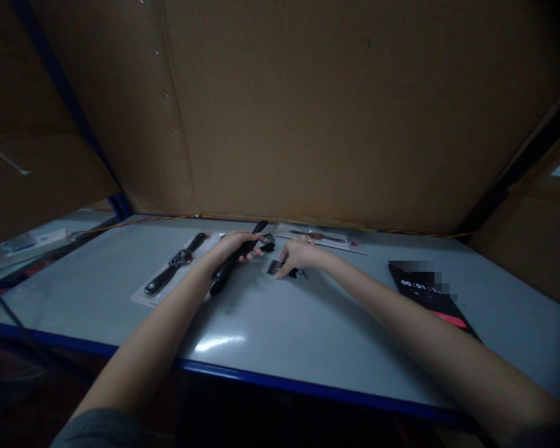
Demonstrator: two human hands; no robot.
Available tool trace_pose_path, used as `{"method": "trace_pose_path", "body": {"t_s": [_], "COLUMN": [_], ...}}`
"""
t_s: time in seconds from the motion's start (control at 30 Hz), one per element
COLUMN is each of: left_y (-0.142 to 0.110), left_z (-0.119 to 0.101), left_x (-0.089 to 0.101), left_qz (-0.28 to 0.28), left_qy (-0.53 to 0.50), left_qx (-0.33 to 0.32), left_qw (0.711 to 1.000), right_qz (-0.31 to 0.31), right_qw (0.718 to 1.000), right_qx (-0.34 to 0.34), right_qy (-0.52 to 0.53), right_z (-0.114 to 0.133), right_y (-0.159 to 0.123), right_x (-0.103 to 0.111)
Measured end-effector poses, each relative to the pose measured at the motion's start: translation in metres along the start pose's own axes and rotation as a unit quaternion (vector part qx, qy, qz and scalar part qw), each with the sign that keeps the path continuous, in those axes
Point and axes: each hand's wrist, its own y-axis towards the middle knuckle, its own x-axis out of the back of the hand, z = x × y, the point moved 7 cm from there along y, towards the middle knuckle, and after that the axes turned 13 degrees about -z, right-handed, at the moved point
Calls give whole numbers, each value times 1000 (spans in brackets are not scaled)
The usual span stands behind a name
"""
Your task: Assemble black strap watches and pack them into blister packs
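Observation:
My left hand [236,244] is wrapped round a long black watch strap [224,270] that lies slantwise across the grey table, one end pointing toward me and the other at the back wall. My right hand [298,254] rests beside it, fingertips pinched on a small dark metallic part [275,267] on the tabletop. Another black watch [176,261] lies flat on a clear plastic card [142,295] to the left of my left hand.
A second plastic card [350,244] with a thin tool lies behind my right hand. A black phone [429,295] showing a timer sits at the right. Cardboard walls enclose the table; its blue front edge [270,379] runs near me.

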Motion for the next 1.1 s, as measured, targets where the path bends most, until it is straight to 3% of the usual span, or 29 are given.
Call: {"method": "trace_pose_path", "body": {"t_s": [0.1,0.33,0.6,0.8,0.93,1.03,1.1], "left_y": [4,3,0,0,-11,-30,-47], "left_z": [2,0,1,8,12,14,14], "left_x": [2,4,2,-2,-21,-50,-72], "left_qz": [5,12,18,54,135,242,331], "left_qy": [0,1,2,-9,-4,-20,-33], "left_qx": [9,9,15,62,85,112,138], "left_qw": [1000,1000,1000,997,987,964,933], "right_qz": [34,19,-39,-115,-161,-143,-117], "right_qw": [999,989,956,924,885,869,864], "right_qx": [6,52,78,91,93,116,144], "right_qy": [25,134,282,353,428,459,467], "right_z": [8,22,15,-6,-15,-6,5], "right_y": [3,-4,1,5,-15,-39,-54], "right_x": [2,4,7,32,64,82,88]}}
